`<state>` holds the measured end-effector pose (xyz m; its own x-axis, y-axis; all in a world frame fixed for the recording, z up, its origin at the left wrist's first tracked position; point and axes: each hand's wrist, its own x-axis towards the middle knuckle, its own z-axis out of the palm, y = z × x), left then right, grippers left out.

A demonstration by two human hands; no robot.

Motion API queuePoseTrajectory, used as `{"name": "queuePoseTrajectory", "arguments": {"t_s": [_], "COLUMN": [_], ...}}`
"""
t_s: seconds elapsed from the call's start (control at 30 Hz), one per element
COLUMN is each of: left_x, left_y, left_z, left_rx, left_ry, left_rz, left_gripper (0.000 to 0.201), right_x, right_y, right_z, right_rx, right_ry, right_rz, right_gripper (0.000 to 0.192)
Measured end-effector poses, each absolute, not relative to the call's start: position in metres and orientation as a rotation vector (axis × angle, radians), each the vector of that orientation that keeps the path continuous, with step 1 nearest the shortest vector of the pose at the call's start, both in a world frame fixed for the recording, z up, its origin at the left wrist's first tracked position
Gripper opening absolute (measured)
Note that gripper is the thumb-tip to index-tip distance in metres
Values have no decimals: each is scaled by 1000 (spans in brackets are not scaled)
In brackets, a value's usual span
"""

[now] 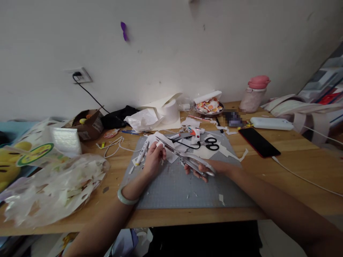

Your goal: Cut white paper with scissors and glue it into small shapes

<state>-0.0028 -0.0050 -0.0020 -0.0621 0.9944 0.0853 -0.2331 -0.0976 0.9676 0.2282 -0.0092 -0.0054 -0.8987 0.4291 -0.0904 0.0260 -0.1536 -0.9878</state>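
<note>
Right hand [207,168] grips shears [184,156] mid-mat [171,189]

No legible text anywhere (labels too small or blurred)

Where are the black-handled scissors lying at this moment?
In the head view, the black-handled scissors lie at the far edge of the grey cutting mat, right of the glue gun and beyond the right hand.

Something on the desk behind the phone [259,142] is pixelated out [233,119], no idea what it is. The yellow plush [9,160] gets chopped off by the left edge, and the right hand [211,167] hides most of the tool's handles.
</note>
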Motion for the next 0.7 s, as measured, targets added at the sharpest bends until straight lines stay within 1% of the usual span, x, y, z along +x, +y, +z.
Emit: {"name": "queuePoseTrajectory", "arguments": {"t_s": [0.2, 0.5, 0.7], "left_x": [-2, -2, -1], "left_y": [-5, -4, -6], "left_z": [-2, -4, -5], "left_rx": [1061, 1057, 1077], "left_ry": [1001, 972, 984], "left_rz": [1412, 1382, 1335], "left_gripper": [26, 28, 25], "right_x": [227, 223, 222], "right_y": [-10, -14, -12], "right_z": [-4, 4, -1], "right_rx": [-552, -743, -722], "right_ry": [-1836, -1826, -1860], "right_rz": [2116, 2125, 2097], "right_gripper": [65, 62, 57]}}
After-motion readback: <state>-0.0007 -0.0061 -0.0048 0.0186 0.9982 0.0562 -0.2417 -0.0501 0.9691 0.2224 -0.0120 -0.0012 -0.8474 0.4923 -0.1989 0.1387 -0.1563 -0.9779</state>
